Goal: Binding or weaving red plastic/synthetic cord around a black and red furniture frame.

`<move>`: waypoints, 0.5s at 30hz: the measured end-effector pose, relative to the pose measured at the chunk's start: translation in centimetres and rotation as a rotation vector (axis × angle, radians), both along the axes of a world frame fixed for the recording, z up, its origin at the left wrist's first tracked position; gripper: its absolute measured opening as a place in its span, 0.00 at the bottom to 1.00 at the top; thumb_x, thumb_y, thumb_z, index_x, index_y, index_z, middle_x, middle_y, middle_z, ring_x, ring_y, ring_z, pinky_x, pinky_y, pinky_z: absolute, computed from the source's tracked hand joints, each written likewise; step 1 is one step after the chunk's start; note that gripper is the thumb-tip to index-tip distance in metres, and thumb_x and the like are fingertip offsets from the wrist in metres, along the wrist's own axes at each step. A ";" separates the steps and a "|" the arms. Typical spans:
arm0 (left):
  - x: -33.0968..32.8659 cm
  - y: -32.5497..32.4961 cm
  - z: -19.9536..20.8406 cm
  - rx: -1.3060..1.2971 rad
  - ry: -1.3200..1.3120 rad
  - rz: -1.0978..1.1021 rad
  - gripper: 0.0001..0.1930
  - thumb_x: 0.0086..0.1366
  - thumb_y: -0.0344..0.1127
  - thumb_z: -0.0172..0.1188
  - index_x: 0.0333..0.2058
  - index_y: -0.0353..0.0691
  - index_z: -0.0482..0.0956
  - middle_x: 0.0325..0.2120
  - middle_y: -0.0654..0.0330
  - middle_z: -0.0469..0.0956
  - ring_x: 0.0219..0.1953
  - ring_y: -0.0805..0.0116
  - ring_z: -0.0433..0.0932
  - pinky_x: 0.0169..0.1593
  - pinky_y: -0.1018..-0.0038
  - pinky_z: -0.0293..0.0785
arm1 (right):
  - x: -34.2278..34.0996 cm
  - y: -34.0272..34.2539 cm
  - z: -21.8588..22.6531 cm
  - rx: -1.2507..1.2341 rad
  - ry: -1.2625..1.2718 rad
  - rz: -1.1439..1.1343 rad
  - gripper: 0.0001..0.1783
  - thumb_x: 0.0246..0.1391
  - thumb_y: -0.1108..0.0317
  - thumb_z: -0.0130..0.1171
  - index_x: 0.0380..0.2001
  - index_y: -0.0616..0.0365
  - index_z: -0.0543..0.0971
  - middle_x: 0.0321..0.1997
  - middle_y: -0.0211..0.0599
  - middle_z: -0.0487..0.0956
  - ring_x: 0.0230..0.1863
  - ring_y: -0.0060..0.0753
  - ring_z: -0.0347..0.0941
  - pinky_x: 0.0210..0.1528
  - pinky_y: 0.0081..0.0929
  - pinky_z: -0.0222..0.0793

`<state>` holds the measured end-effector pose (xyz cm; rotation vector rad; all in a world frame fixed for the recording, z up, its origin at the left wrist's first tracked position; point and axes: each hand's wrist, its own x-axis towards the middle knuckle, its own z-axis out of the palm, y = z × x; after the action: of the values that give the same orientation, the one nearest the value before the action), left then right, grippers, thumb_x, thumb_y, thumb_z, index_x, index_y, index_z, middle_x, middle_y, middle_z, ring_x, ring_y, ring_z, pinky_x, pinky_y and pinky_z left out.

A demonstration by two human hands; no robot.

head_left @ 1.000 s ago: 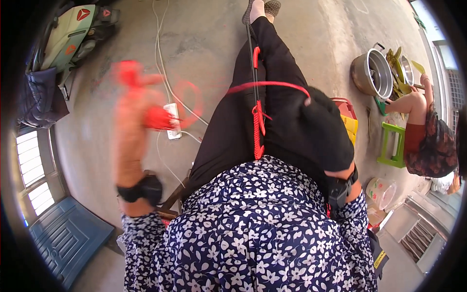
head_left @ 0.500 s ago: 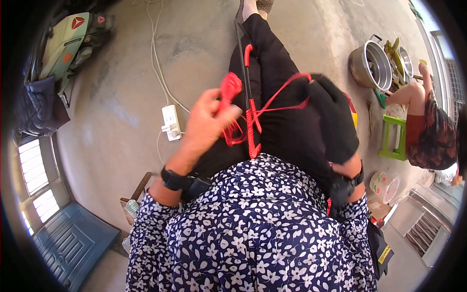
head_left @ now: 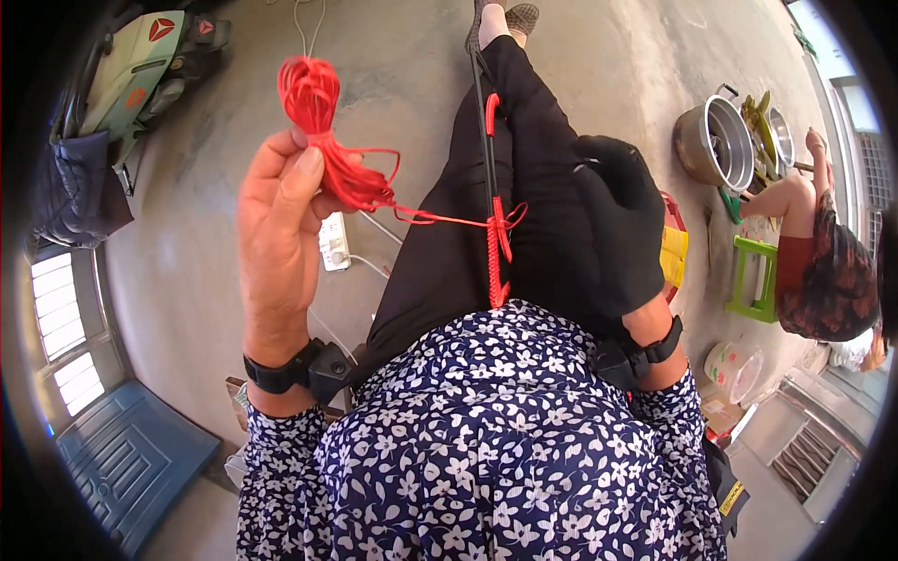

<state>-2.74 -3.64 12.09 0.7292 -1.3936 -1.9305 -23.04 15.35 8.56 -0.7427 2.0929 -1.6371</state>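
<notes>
My bare left hand pinches a bundle of red cord between thumb and fingers, raised left of my legs. From the bundle a single strand runs right to a thin black rod lying along my legs. Tight turns of red cord cover the rod's near part, and another red section sits farther up. A small loose loop stands at the wrapping. My right hand, in a black glove, is above my right thigh, apart from the cord. Its thumb and fingers are curved with a gap between them.
A white power strip with cables lies on the floor at left, below a parked scooter. At right are a metal pot, a green stool, a white bucket and another seated person.
My left hand has lifted the cord bundle up and left, drawing the strand out toward the rod. The wide loop that reached my right hand has shrunk to a small one at the rod.
</notes>
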 end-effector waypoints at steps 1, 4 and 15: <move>-0.6 -0.2 0.4 0.007 0.037 -0.025 0.14 0.71 0.35 0.52 0.50 0.33 0.70 0.39 0.56 0.80 0.38 0.70 0.81 0.43 0.72 0.79 | 0.2 0.0 0.5 0.062 0.087 0.153 0.14 0.51 0.74 0.61 0.42 0.59 0.79 0.36 0.39 0.80 0.35 0.32 0.78 0.40 0.27 0.73; -2.7 -0.9 1.6 0.019 0.135 -0.047 0.13 0.70 0.34 0.53 0.49 0.33 0.72 0.39 0.57 0.80 0.39 0.69 0.81 0.44 0.72 0.79 | 1.3 -0.2 0.9 0.106 0.357 0.773 0.22 0.49 0.67 0.65 0.49 0.56 0.76 0.40 0.46 0.80 0.37 0.41 0.78 0.41 0.29 0.73; -2.5 -1.0 -0.7 -0.652 -0.304 -0.119 0.09 0.60 0.24 0.62 0.40 0.37 0.78 0.33 0.58 0.80 0.35 0.68 0.80 0.42 0.74 0.75 | 0.2 0.6 -4.7 0.384 -0.532 0.581 0.14 0.58 0.64 0.56 0.45 0.58 0.77 0.36 0.43 0.82 0.37 0.27 0.78 0.40 0.27 0.71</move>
<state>-5.21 -4.68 11.42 0.6358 -2.1422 -1.3355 -22.80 15.90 3.83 -0.6167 1.5429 -0.9447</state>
